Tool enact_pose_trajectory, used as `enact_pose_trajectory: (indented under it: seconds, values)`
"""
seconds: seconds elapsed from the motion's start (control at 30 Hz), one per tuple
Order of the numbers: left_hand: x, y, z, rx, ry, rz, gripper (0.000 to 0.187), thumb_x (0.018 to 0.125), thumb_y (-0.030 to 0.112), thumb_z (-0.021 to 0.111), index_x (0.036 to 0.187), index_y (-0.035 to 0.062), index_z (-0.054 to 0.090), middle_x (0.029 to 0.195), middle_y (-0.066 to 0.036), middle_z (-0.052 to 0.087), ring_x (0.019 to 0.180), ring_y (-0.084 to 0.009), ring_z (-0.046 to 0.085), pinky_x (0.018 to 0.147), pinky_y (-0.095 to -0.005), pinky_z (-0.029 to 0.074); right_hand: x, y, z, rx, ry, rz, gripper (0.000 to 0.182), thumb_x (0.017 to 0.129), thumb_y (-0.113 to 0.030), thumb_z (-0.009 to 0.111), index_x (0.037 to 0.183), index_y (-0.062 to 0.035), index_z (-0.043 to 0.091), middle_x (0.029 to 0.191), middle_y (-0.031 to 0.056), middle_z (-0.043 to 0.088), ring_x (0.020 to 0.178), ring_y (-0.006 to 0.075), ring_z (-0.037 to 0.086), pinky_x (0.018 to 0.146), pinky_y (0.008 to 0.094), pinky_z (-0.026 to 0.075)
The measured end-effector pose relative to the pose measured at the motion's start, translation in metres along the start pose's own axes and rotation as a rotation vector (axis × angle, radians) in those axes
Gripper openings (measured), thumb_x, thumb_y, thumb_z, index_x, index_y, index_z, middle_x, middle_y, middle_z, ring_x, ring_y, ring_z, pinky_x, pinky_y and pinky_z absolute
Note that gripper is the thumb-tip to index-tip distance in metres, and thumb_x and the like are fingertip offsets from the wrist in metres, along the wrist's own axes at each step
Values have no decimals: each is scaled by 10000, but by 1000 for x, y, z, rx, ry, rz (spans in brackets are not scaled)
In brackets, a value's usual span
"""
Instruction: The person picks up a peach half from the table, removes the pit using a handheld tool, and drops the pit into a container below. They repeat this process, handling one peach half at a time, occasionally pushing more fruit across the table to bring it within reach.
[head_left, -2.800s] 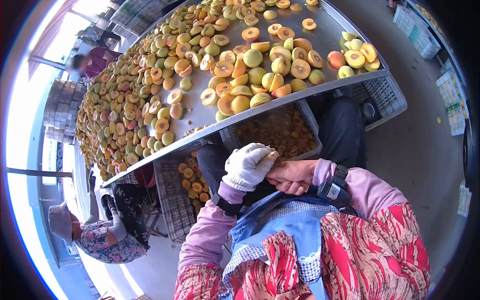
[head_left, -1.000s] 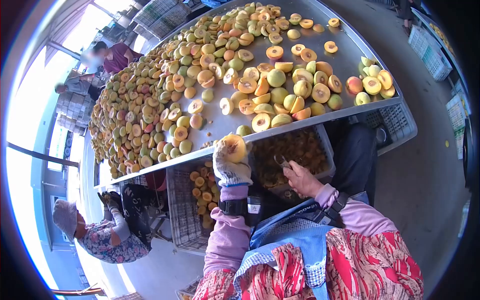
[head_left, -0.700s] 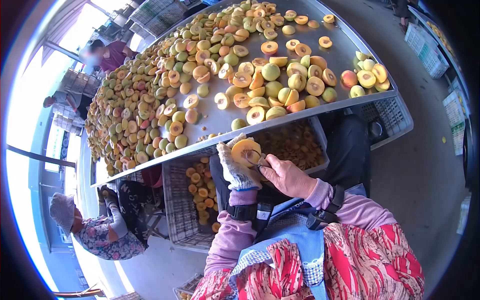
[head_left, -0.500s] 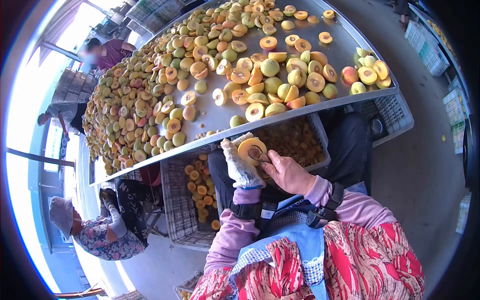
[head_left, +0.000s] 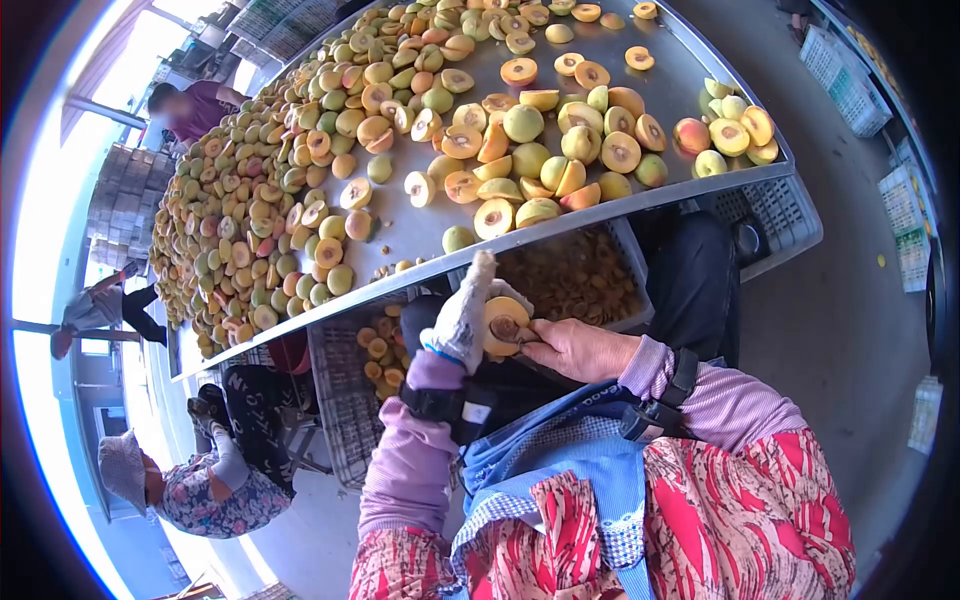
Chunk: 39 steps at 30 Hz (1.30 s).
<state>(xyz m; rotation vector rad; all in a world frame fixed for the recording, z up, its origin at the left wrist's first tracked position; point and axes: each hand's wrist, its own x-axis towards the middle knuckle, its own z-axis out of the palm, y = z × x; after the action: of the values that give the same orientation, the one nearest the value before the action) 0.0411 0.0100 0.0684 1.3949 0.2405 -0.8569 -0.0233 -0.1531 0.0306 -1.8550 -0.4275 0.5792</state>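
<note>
My left hand (head_left: 462,318), in a white knit glove, holds a halved yellow peach (head_left: 494,338) below the table's near edge. The cut face with its brown pit is turned toward my right hand. My bare right hand (head_left: 585,350) is closed, its thumb and fingers pinched at the peach's right side by the pit. A small dark pitting tool (head_left: 526,336) shows only in part between those fingers. Both hands are above my lap, with a crate of brown pits and scraps (head_left: 580,285) just beyond them.
A metal table (head_left: 390,235) carries a large heap of peaches, many halved. Under its edge stand a crate of peach halves (head_left: 340,430) and another grey crate (head_left: 785,215). A seated person (head_left: 225,485) is at left; two others are farther back. Crates (head_left: 840,80) line the right.
My hands and the peach half have come slightly lower and nearer my lap. A gloved left finger now points up, and the peach half has turned more side-on. The view has shifted a little.
</note>
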Motion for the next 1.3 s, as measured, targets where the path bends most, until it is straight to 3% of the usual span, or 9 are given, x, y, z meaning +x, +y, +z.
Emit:
enact_pose_trajectory:
  seconds: [0.13,0.23,0.4,0.57,0.8,0.97,1.13,1.2,1.3]
  values:
    - [7,-5,-6,-147,20,218,670,907,574,339,936,-38,611,864,-139,615,789,-201,605,723,-307,510,8,14,8,30,181,-190,336,946,-334,421,985,-3,466,751,181,594,661,314,612,590,387,486]
    - [11,-45,19,-476,225,555,686,891,598,338,1209,3,467,1078,-138,563,949,-253,563,813,-386,489,4,-6,4,832,13,272,294,952,-411,393,907,-124,434,594,-41,391,398,29,344,315,188,303]
    - [12,-43,29,-719,297,402,538,871,538,472,1035,34,566,904,-93,603,793,-247,587,690,-381,513,11,10,8,619,-105,277,327,952,-369,403,988,-48,454,655,56,512,458,149,514,407,274,438]
    - [15,-37,26,-544,367,333,447,895,450,500,924,19,614,853,-86,625,716,-209,592,618,-315,496,7,8,11,236,128,-17,377,937,-299,443,1156,8,451,997,250,591,986,355,570,849,386,435]
    - [-3,-34,32,-217,596,494,435,890,421,527,948,5,641,826,-91,638,677,-187,591,593,-286,491,-2,-15,3,246,-71,248,364,940,-305,426,1125,6,463,926,218,616,884,331,611,773,382,466]
    - [-14,-39,28,-646,99,255,422,885,393,536,986,-10,611,922,-127,623,809,-235,593,685,-333,499,-10,0,-1,-154,21,65,379,918,-287,462,1173,-10,430,972,275,586,965,418,547,826,418,451]
    - [3,-61,31,-652,277,303,327,886,303,534,958,-3,625,878,-114,627,759,-226,598,644,-313,504,-12,16,26,42,281,-236,331,936,-320,431,1102,-34,455,815,176,620,714,346,623,643,411,495]
    - [0,-59,36,-630,332,326,310,883,289,539,939,-1,633,853,-104,633,734,-208,602,623,-303,498,-24,-12,13,560,-130,335,332,947,-377,402,1054,-70,468,636,52,513,439,177,511,395,324,432]
    - [0,-56,37,-481,372,435,342,884,337,535,973,14,599,869,-104,622,730,-246,599,609,-372,506,-25,-13,10,726,-158,392,341,940,-452,390,911,-116,444,555,-39,342,370,45,333,303,200,295]
